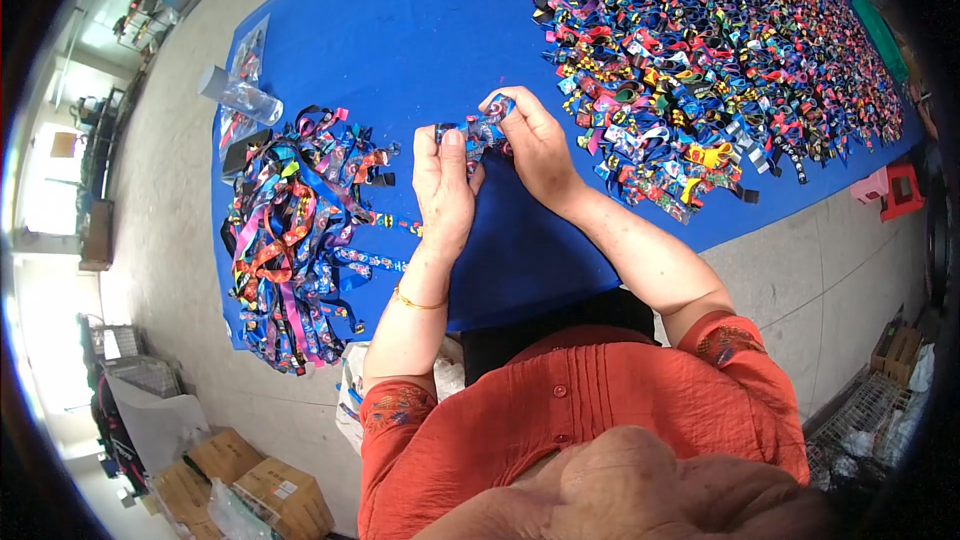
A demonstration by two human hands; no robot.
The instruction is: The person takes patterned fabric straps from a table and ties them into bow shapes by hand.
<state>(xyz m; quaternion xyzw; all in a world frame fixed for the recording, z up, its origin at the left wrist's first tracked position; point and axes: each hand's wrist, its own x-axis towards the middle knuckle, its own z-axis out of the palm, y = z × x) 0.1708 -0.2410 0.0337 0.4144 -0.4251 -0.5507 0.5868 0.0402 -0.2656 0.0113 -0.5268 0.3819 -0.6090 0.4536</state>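
Note:
Both hands are held together over the near part of the blue-covered table [400,30]. My left hand [443,185] pinches one part of a printed ribbon strap [478,132] between thumb and fingers. Another part of the same patterned strap is gripped by my right hand [538,150], with its end showing above the thumb. Between the hands the strap looks folded or looped; its exact shape is partly hidden by the fingers. To the left lies a tangled pile of colourful printed straps [290,240], some trailing toward my left forearm.
Dense rows of looped straps [690,60] cover the table's right side. A clear bottle [240,94] lies at the left edge near a plastic bag [250,45]. Cardboard boxes [275,495] sit on the floor at lower left, and a red stool [902,192] stands at right.

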